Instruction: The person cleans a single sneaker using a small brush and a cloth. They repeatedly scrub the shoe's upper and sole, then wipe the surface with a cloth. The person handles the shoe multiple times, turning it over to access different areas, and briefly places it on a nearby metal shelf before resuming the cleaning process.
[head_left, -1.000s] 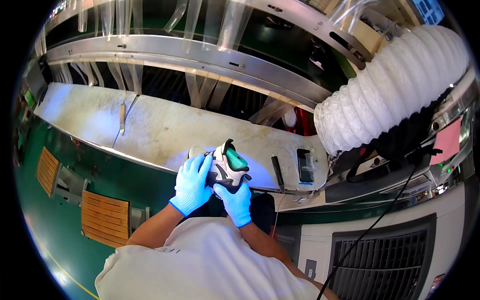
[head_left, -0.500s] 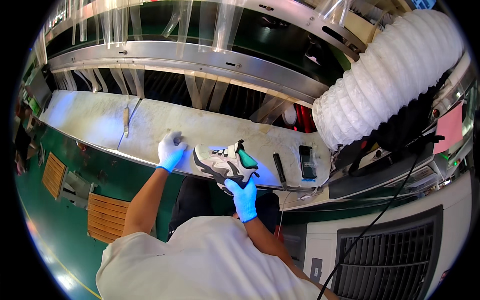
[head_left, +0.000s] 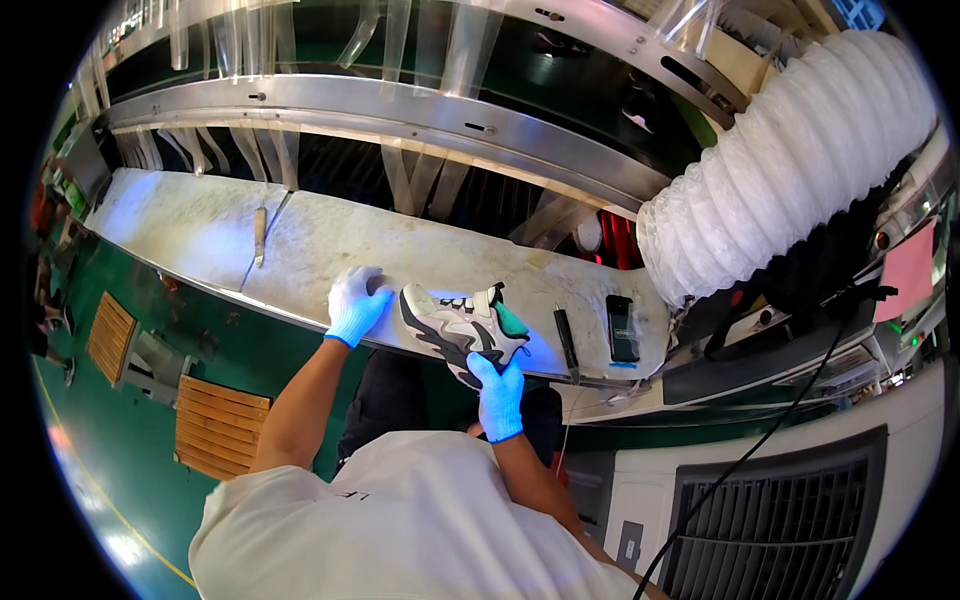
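Observation:
My right hand (head_left: 498,396), in a white knit glove that glows blue under the light, grips a sneaker (head_left: 455,322) around its heel and sole. The shoe is pale grey and white with dark wavy sole parts and a green lining. Its toe points left, and it is held at the near edge of the white worktop (head_left: 440,250). Left of the toe, my gloved left hand (head_left: 357,303) rests by the worktop, thumb apart from loosely bent fingers. It is empty and does not touch the shoe.
A black pen (head_left: 566,341) and a dark phone-like device (head_left: 622,328) lie right of the shoe. Farther left is a small knife-like tool (head_left: 260,237). Behind the worktop runs a metal-framed conveyor with clear strips (head_left: 470,50). A white ribbed duct (head_left: 780,170) stands at right.
The whole view has shifted slightly. My left hand has turned a little, its thumb now showing toward the shoe. The right hand keeps its hold on the sneaker.

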